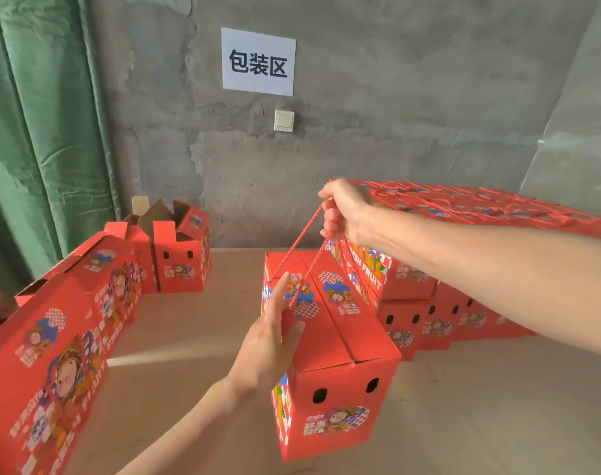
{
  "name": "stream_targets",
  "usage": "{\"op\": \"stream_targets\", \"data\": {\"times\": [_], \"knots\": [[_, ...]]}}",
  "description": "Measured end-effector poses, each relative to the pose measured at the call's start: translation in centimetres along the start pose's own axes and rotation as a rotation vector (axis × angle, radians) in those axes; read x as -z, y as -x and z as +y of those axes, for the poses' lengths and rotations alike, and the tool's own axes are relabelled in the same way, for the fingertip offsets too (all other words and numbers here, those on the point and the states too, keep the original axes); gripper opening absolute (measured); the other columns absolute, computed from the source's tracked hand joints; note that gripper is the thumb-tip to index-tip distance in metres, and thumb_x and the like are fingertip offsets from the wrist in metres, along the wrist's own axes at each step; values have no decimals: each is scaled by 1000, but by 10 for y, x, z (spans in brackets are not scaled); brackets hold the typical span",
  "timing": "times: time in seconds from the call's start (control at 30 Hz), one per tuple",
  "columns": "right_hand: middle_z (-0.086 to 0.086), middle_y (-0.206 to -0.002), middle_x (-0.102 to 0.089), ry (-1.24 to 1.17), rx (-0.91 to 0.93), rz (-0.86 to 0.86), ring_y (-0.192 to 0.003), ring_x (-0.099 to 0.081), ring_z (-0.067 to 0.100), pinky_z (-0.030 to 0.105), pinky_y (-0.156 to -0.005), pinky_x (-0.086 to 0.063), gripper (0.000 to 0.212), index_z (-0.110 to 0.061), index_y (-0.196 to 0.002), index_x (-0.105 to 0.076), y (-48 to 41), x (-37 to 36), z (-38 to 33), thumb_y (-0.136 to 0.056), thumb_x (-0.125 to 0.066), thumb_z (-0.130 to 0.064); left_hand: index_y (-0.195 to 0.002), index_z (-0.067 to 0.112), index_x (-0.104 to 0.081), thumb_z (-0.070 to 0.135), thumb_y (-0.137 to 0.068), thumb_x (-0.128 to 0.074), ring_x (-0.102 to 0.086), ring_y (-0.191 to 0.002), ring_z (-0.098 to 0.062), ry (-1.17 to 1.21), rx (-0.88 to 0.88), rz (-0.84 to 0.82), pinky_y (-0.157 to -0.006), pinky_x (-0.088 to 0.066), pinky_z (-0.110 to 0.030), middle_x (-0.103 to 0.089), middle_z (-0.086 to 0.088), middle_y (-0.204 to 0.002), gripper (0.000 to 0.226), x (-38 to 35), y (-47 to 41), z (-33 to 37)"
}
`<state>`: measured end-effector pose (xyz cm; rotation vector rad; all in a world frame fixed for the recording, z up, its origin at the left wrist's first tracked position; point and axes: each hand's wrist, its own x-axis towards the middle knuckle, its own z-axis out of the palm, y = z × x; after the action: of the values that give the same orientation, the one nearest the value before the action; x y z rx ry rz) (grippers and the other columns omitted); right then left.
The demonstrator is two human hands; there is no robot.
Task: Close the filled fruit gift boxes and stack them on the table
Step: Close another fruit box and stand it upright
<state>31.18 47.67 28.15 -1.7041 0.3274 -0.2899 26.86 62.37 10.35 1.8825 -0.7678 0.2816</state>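
**Closed box (340, 389) held by its rope (306, 231) beside the stack (408, 279)**

The table (189, 337) has bare room in front and left of the stack. The box is just left of it. The left hand (268, 344), fingers straight, steadies its side; the right hand (343, 210) grips the rope. Lift level so corners clear the stack's edge.

closed red gift box (340, 341) hangs tilted by its rope handle (306, 241).
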Motion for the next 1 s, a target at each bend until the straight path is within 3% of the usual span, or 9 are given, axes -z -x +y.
{"op": "stream_targets", "data": {"times": [0.1,0.23,0.33,0.43,0.57,0.73,0.83,0.93,1.0], "knots": [[-2,-34,-45,10,-17,30,-27,-42,14,15,-41,-40,28,-11,-56,-50,-19,-1,-5,-83,-48,-18,-125,31,-51,6,-91,-56,-46,-116,-5,-86,-99,36,-90,-28,-2,-45,18,-123,43,0,-26,-13],[0,-36,-50,102,-24,70,-30,-48,15,18,-45,-41,28,-9,-55,-54,-47,-9,27,-82,-50,-16,-105,18,-69,14,-93,-55,-43,-121,-20,-247,51,-37,-96,-29,-12,-42,0,-128,19,-20,-44,-55],[2,-37,-50,111,-21,85,-34,-49,18,22,-45,-41,26,-5,-58,-55,-77,-18,58,-83,-53,-13,-121,34,-59,30,-98,-43,-37,-120,-18,-462,126,-102,-98,-35,-21,-36,4,-127,28,-39,-54,-87],[6,-44,-51,87,-6,145,-38,-50,20,18,-38,-37,25,-4,-58,-54,-108,-20,81,-83,-54,-9,-142,34,-36,33,-100,-33,-31,-132,-21,-484,165,-311,-103,-37,-29,-20,4,-147,42,-61,-64,-108],[4,-41,-51,33,23,174,-38,-50,17,17,-38,-38,28,-5,-56,-54,-145,-15,87,-83,-52,-5,-148,43,2,62,-91,-28,-6,-146,-21,-530,274,-544,-115,-13,-41,14,6,-157,67,-81,-92,-132],[3,-38,-52,88,57,135,-40,-51,16,16,-39,-38,25,-4,-54,-55,-176,-1,98,-78,-51,2,-148,40,3,58,-91,-39,10,-145,-15,-546,309,-603,-115,-4,-50,24,10,-155,73,-102,-121,-154],[2,-41,-53,101,-34,200,-41,-51,15,21,-45,-39,24,-5,-56,-55,-184,17,125,-79,-52,1,-148,41,-11,53,-92,-44,5,-146,-17,-524,317,-485,-117,-10,-45,16,7,-157,67,-115,-114,-165],[15,-70,-66,356,-46,241,-63,-59,24,31,-62,-48,17,1,-72,-62,-183,33,151,-84,-52,-4,-145,39,-26,50,-90,-51,-12,-144,-11,-399,239,-417,-114,-22,-31,4,9,-157,61,-123,-108,-167],[21,-115,-60,749,131,177,-104,-57,30,35,-88,-43,34,3,-116,-55,-171,40,174,-89,-53,-17,-142,34,-38,40,-91,-56,-27,-138,-9,-303,236,-346,-107,-29,-20,-11,7,-155,55,-125,-110,-164]]}}
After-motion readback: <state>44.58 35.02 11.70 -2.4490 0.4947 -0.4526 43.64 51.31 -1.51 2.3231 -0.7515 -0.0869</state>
